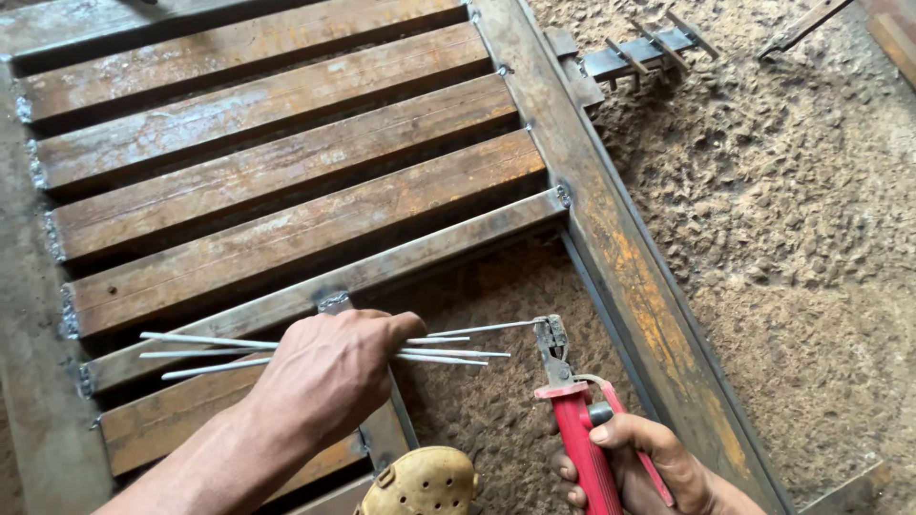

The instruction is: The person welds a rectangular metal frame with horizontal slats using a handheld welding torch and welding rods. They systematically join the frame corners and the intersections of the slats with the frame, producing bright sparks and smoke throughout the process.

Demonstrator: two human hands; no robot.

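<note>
I see rough, lumpy ground [801, 219] of packed earth, tan and brown, filling the right side of the view and showing again through the open part of a steel frame [611, 238] that lies flat on it. The frame is rusty, with orange and grey patches, and its long side rail runs diagonally from the top middle toward the lower right. Across it lie parallel flat slats [277, 172], dull brown with pale scuffs, dark gaps between them. Beyond the rail, near the top, a small grey metal piece with short cross pins [644, 52] rests on the dirt. Even daylight falls with soft shadows.
</note>
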